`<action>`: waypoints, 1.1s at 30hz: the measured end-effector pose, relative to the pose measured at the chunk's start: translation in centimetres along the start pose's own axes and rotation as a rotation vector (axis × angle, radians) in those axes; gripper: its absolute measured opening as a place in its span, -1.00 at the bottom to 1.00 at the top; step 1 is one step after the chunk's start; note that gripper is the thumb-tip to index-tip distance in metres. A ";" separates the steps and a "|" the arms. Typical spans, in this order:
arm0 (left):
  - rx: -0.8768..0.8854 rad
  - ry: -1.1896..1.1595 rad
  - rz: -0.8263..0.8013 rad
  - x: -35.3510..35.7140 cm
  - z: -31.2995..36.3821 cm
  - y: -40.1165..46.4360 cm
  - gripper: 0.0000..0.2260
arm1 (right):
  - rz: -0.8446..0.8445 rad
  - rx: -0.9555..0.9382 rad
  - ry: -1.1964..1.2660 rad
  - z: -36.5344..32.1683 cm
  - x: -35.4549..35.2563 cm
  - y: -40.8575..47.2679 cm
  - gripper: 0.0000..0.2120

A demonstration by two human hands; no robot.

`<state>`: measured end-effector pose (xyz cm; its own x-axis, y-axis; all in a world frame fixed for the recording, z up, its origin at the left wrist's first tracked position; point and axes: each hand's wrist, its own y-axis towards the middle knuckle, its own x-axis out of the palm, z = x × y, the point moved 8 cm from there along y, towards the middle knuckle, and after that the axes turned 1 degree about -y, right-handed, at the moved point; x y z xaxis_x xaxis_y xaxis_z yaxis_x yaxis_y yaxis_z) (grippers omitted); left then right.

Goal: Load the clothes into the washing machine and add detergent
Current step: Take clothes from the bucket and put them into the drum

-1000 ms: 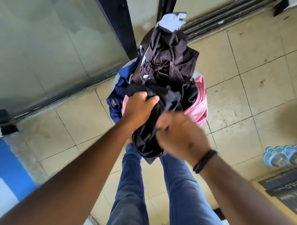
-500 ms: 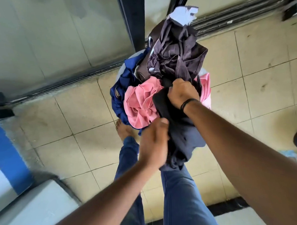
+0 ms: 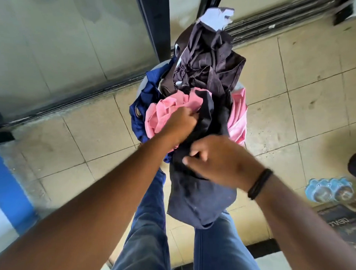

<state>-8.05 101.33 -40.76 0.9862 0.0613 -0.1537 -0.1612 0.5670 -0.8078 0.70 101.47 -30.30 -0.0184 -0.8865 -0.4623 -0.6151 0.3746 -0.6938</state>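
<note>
A heap of clothes stands on the tiled floor ahead of my legs: a dark brown garment (image 3: 207,61) on top, a pink garment (image 3: 168,113) in the middle, a blue one (image 3: 143,95) at the left. A dark navy garment (image 3: 197,196) hangs from the heap toward me. My left hand (image 3: 181,124) digs into the heap where the pink and navy cloth meet, fingers curled into the fabric. My right hand (image 3: 220,159) pinches the navy garment lower down. A pale rim (image 3: 140,89) of a container shows behind the blue cloth. No washing machine or detergent is recognisable.
A glass sliding door with a dark frame (image 3: 155,26) and floor track runs behind the heap. A pack of water bottles (image 3: 328,190) and a printed box (image 3: 345,226) lie at the right. A blue and white surface (image 3: 5,181) sits at the left edge.
My left hand rose from the hanging navy cloth into the heap beside the pink garment. My right hand dropped from the heap's top to the navy garment lower down.
</note>
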 end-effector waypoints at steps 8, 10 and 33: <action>0.443 0.317 -0.184 8.8 1.3 -13.9 -0.90 | 0.254 0.457 0.081 9.1 -5.2 4.7 -0.66; 0.553 0.251 -0.333 11.1 2.7 -19.0 -0.90 | 0.016 0.503 -0.054 11.4 -1.1 6.0 -0.59; -0.002 0.592 -0.096 3.6 -1.9 0.2 -0.59 | -0.507 -0.244 0.132 -8.1 0.0 -6.0 -0.74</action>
<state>-4.56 100.12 -42.54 0.8079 -0.4582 -0.3705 -0.0730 0.5461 -0.8345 -1.97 97.04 -21.70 0.2373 -0.9712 -0.0219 -0.7362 -0.1651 -0.6563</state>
